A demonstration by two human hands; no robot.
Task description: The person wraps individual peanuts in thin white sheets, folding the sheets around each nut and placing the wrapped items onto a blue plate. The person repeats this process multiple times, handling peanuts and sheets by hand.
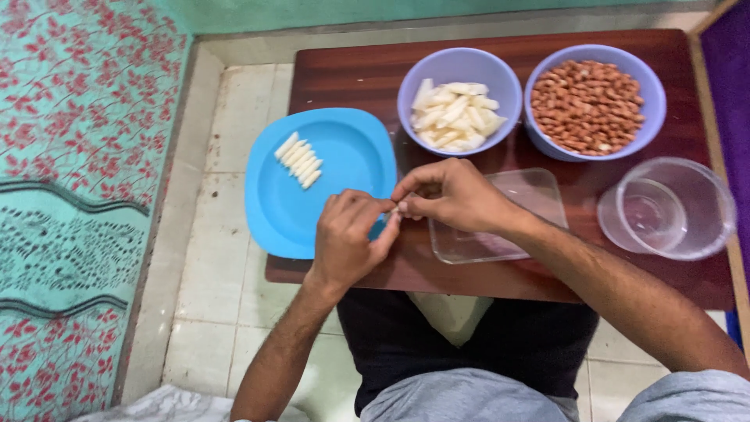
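Glossy dark wood table (351,74); smooth blue plastic plate (351,156); clear plastic tub (707,207).

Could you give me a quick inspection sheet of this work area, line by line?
Surface: low dark wooden table on a pale tiled floor.
Job's things: blue plate with a row of white pieces; bowl of white pieces; bowl of peanuts.
Clutter: clear flat lid; clear round container, looks empty.
Hands: left hand and right hand meet fingertip to fingertip, pinching something small; too small to tell what.
Cables: nothing seen.
Surroundings: teal and red patterned mat beside the table.
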